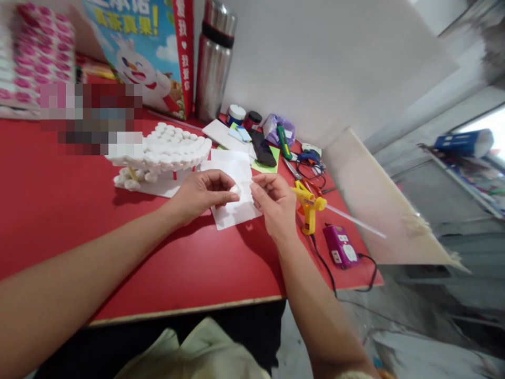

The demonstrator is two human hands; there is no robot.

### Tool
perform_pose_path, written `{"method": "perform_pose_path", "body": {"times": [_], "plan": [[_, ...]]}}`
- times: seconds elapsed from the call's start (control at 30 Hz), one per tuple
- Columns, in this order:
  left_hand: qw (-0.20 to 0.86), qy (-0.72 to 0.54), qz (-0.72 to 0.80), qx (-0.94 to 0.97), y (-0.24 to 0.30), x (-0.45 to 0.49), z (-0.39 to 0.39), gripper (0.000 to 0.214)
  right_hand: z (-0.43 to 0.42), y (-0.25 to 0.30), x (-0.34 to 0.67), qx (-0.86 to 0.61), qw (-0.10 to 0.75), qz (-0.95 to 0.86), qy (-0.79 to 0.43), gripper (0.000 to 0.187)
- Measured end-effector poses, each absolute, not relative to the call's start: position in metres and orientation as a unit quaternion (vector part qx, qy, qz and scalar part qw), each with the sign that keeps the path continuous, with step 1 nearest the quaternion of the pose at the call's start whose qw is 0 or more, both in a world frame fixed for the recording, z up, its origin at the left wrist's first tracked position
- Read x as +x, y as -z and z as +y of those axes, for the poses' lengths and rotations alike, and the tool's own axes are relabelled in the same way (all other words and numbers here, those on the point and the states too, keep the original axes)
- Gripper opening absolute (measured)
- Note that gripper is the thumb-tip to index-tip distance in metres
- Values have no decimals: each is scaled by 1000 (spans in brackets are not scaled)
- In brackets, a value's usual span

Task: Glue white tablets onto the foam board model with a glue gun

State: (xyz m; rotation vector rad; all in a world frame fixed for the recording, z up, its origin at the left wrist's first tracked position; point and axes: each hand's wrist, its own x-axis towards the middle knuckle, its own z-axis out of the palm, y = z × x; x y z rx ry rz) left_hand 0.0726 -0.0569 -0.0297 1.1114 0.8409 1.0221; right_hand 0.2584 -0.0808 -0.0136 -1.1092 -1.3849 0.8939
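Note:
My left hand (207, 192) pinches a small white lump (235, 190) between thumb and fingertips; its material is hard to tell. Close by on the right, my right hand (274, 202) has thumb and forefinger pressed together. Whatever may be between those fingertips is too small to make out. Both hands are above a white sheet of paper (232, 213) on the red table. Left of them stands a model (173, 150) with a broad top covered in rounded white pieces, red posts beneath and a white base. A yellow glue gun (311, 205) with a clear glue stick is beside my right hand.
A purple power socket block (341, 246) with a black cord is at the right edge of the red table (177, 279). Behind are jars, a green utility knife (283, 142), pliers and a steel flask (215, 63). A printed box (145, 58) stands at the back left.

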Motion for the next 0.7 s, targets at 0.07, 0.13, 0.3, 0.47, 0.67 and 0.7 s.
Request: {"method": "perform_pose_path", "body": {"times": [0.07, 0.13, 0.3, 0.47, 0.67, 0.7], "plan": [[648, -446, 372, 492, 29, 73, -57, 35, -79, 16, 257, -438, 557, -559, -430, 12], [648, -443, 372, 496, 30, 73, -57, 35, -77, 17, 255, -408, 571, -529, -478, 10], [652, -443, 370, 492, 33, 73, -56, 32, -74, 12, 255, -390, 587, -470, -532, 8], [661, -448, 370, 475, 34, 72, -55, 30, -73, 10, 257, -382, 605, -458, -528, 4], [669, -457, 371, 454, 37, 72, -53, 31, -72, 10, 260, -388, 624, -450, -508, 9], [671, -457, 369, 451, 37, 72, -53, 32, -72, 10, 261, -390, 626, -447, -506, 9]]}}
